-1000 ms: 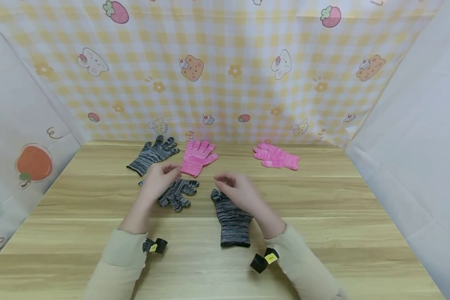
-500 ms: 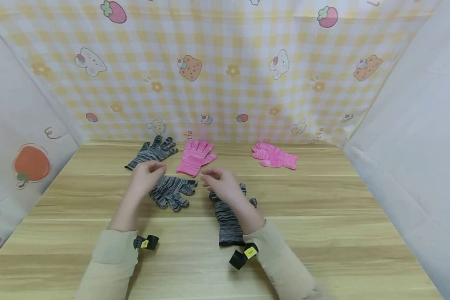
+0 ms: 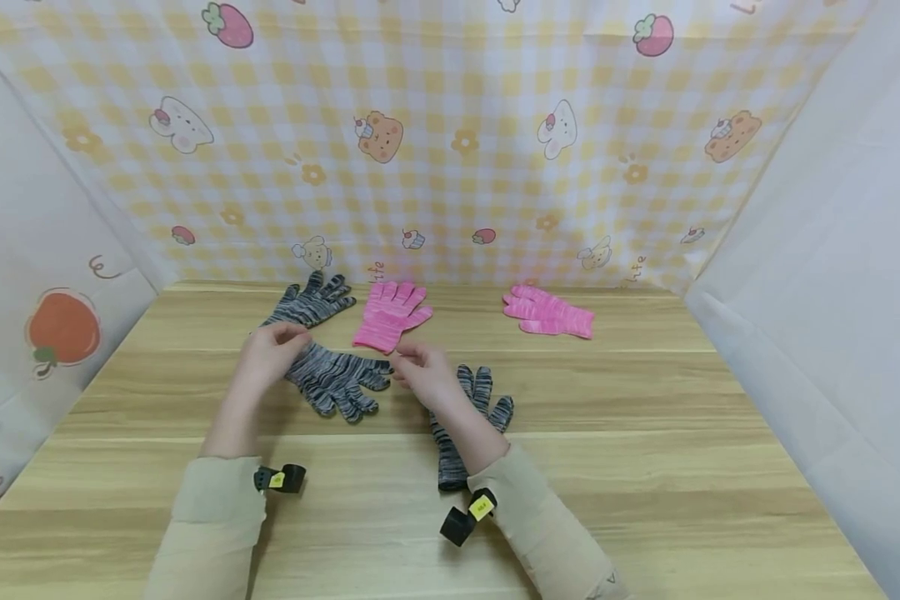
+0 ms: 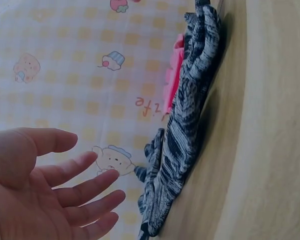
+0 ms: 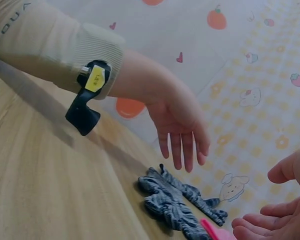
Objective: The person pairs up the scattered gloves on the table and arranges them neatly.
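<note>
Left hand (image 3: 270, 354), fingers loosely spread, above a grey-black glove (image 3: 337, 387), right hand (image 3: 429, 379), fingers relaxed and slightly bent, its forearm (image 3: 476, 432) over a 2nd grey-black glove (image 3: 482, 390), a 3rd grey-black glove (image 3: 313, 305) farther back, 2 pink gloves (image 3: 551, 314) near a checked cloth (image 3: 435, 75), wooden table (image 3: 630, 500) beneath.

Five gloves (image 3: 339, 385) on the table (image 3: 660, 467).

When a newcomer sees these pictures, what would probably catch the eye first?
Probably two bright pink gloves near the back of the table. Next, the three grey striped gloves lying near the left hand and the right hand, and the yellow checked cloth behind the table.
</note>
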`<move>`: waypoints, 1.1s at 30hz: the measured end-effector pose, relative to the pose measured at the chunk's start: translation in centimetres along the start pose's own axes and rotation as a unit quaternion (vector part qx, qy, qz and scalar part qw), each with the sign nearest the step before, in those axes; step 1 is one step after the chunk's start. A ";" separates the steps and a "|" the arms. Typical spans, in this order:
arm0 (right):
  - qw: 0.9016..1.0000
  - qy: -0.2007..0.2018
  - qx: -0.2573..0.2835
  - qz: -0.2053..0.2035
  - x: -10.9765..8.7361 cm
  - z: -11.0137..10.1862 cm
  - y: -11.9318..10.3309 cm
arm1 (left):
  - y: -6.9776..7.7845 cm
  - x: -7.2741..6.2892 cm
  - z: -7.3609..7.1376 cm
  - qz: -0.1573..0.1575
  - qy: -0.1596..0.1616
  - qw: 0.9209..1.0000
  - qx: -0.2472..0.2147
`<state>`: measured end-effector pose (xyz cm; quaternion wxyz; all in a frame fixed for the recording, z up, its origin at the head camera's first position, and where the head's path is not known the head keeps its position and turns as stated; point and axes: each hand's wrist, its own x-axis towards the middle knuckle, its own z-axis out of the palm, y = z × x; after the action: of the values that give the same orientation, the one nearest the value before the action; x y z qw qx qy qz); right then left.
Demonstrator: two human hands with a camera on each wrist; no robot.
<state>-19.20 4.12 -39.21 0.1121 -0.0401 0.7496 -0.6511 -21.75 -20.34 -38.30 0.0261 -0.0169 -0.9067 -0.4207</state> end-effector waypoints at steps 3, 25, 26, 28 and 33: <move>1.000 -0.003 -0.008 0.018 0.0 0.3 0.4 | -0.3 0.0 -0.1 -0.014 -0.011 1.000 0.006; 0.992 -0.017 0.060 0.105 -1.1 3.1 2.1 | -2.2 0.7 0.2 -0.051 -0.067 0.996 0.009; 0.992 -0.018 0.065 0.105 -1.1 3.2 2.2 | -2.2 0.7 0.2 -0.050 -0.067 0.996 0.011; 0.992 -0.021 0.069 0.104 -1.1 3.3 2.2 | -2.4 0.7 0.2 -0.050 -0.066 0.996 0.012; 0.991 -0.023 0.082 0.104 -1.2 3.4 2.3 | -2.4 0.8 0.3 -0.050 -0.063 0.997 0.011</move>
<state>-17.12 1.45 -41.74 0.1996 0.0325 0.6909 -0.6941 -22.64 -21.66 -40.33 -0.0519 0.0021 -0.9107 -0.4098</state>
